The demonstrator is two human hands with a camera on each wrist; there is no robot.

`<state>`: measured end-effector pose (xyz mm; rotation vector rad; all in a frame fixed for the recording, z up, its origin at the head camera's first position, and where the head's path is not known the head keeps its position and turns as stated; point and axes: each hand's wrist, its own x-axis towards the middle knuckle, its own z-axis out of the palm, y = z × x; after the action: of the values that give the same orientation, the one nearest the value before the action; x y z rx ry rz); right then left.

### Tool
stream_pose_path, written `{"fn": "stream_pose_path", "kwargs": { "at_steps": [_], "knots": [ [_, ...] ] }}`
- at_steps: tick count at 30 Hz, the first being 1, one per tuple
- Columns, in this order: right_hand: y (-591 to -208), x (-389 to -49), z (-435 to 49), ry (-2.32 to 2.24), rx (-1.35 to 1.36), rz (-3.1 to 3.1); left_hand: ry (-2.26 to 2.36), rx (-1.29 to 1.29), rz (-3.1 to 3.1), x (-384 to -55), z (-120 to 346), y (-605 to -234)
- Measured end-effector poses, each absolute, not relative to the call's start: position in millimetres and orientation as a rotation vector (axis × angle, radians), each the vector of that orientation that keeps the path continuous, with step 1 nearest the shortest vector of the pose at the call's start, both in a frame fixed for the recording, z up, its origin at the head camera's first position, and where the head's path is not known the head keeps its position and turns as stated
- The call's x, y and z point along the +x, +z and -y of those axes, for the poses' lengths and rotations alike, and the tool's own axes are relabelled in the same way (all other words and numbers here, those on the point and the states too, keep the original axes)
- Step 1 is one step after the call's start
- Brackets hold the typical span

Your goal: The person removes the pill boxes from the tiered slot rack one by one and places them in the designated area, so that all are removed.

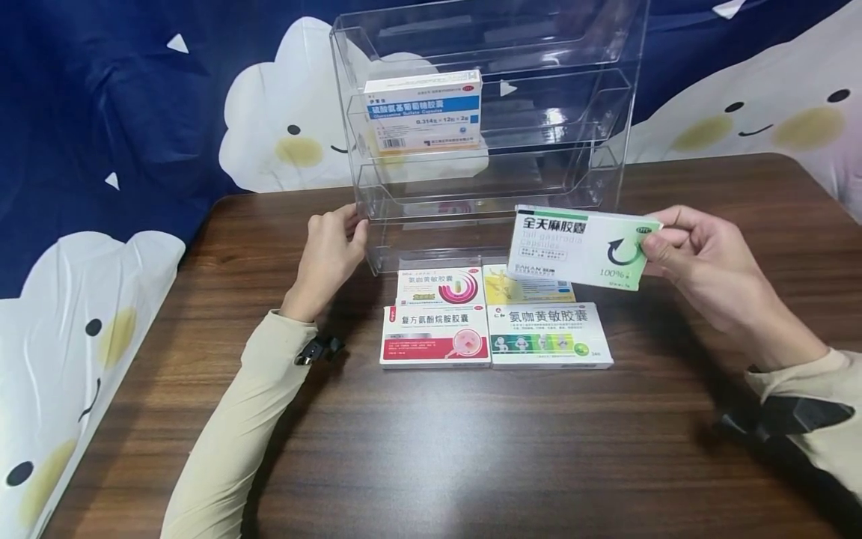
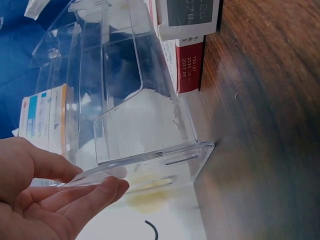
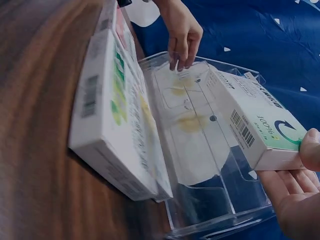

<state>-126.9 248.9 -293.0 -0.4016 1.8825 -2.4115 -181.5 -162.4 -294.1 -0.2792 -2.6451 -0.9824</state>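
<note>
My right hand [image 1: 707, 266] pinches the right end of a white and green medicine box [image 1: 579, 247], thumb on its front, and holds it up before the rack. With thumb and fingers my left hand [image 1: 331, 251] grips the left side wall of a clear acrylic display rack [image 2: 150, 159]. A white and blue medicine box [image 1: 424, 112] stands at the left of a middle tier of the rack. Below the held box, a yellow and white medicine box [image 1: 494, 287] is partly covered in the head view.
In front of the rack lie a pink-ringed medicine box [image 1: 431, 288], a red and white medicine box [image 1: 436, 337] and a green-striped medicine box [image 1: 552, 337], close together. They rest on a brown wooden table [image 1: 431, 449]. Behind hangs a blue cloud-print cloth [image 1: 135, 90].
</note>
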Motion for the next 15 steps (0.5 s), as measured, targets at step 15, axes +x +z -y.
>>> {"fn": "stream_pose_path", "kwargs": {
  "at_steps": [15],
  "knots": [
    [-317.4, -92.4, -243.5, -2.358, -0.387, -1.943, -0.978, -0.296, 2.645, -181.5, 163.0, -293.1]
  ]
}}
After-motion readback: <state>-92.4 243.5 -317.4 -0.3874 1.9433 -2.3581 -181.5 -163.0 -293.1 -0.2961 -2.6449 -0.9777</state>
